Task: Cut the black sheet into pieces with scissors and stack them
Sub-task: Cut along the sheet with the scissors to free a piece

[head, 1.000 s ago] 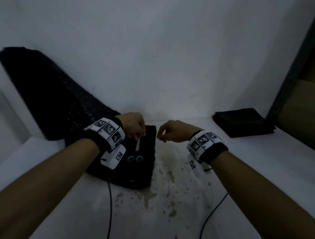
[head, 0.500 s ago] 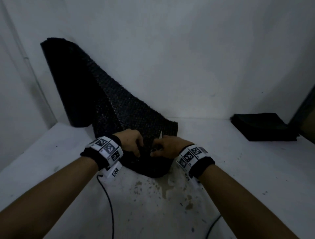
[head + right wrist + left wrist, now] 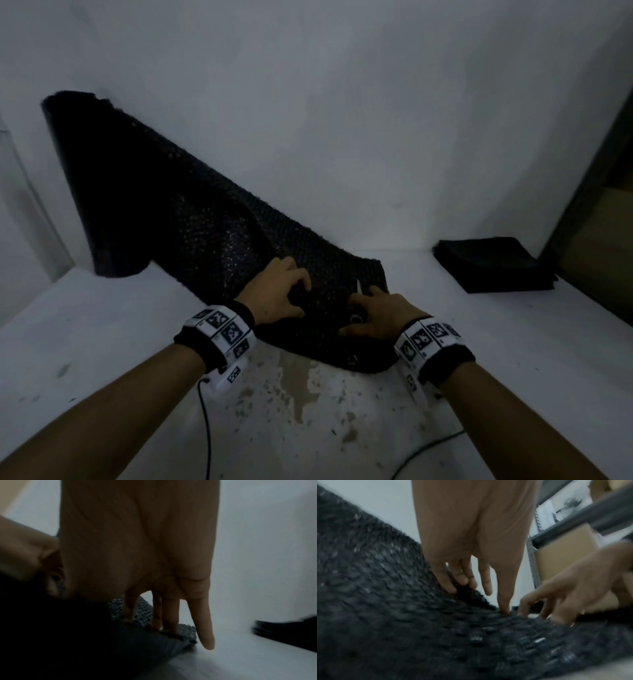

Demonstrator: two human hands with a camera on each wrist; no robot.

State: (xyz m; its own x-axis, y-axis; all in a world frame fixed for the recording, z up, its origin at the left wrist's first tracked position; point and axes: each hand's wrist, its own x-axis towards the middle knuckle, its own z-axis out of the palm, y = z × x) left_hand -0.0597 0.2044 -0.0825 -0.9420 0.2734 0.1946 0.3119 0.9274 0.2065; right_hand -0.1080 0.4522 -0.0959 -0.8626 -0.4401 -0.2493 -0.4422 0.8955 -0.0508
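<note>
Both hands are down on the black sheet [image 3: 191, 219], whose free end lies flat on the white table [image 3: 513, 359] while the rolled part leans up the wall, rear left. The scissors [image 3: 356, 319] lie on that flat end, blade tip pointing away and blue loops toward the person, right under the right hand [image 3: 380, 317]. Its fingers are spread and straight, gripping nothing. The left hand [image 3: 279, 294] presses its fingertips into the coarse, knobbly mesh. 1 stack of cut pieces [image 3: 489, 267] sits well apart, rear right.

Table [image 3: 414, 284] gap between black sheet [image 3: 191, 222] and stack [image 3: 489, 267] passable; sheet rises against wall [image 3: 342, 120], rear left.
</note>
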